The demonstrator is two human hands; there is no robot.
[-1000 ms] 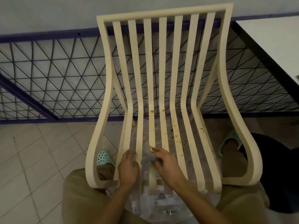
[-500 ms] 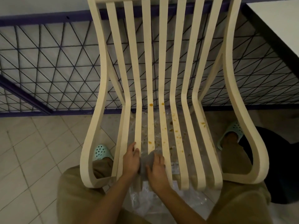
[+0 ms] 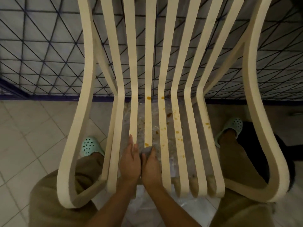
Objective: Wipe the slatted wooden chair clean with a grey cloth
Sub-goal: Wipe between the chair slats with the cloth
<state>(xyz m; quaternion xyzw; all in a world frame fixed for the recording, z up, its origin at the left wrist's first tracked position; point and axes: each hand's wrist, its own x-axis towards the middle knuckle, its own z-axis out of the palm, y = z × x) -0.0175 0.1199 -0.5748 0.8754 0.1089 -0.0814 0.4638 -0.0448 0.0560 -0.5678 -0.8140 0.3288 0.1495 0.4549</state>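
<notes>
Head view, only one to go on.

- Slatted wooden chair [image 3: 149, 63] stands on the tiled floor [image 3: 32, 128] between my knees, its back toward the wire-mesh fence [image 3: 41, 54].
- Grey cloth [image 3: 147, 150] is wadded on the third slat from the seat's left edge, near the front edge, touching an orange spot [image 3: 146, 143].
- Right hand [image 3: 151, 167]: grip curled round the cloth, pressing it to the slat.
- Left hand [image 3: 130, 163]: flat, fingers straight along the neighbouring slat, touching the right hand.

Handling, my guess:
- Cloth is soft, light and shapeless. Best kept bunched under the fingertips so it wraps a slat's top and sides.
- Chair is stiff and may skid on tile, so I should brace it with the flat hand.
- Spots look dried and need firm rubbing.

Room:
- The slat runs open up to the seat's back bend.
- Orange splatter [image 3: 177, 132] lies on the slats rightward.
- Gaps between slats could snag the cloth or my fingers.
- Plastic sheet [image 3: 193, 208] lies below the seat.
</notes>
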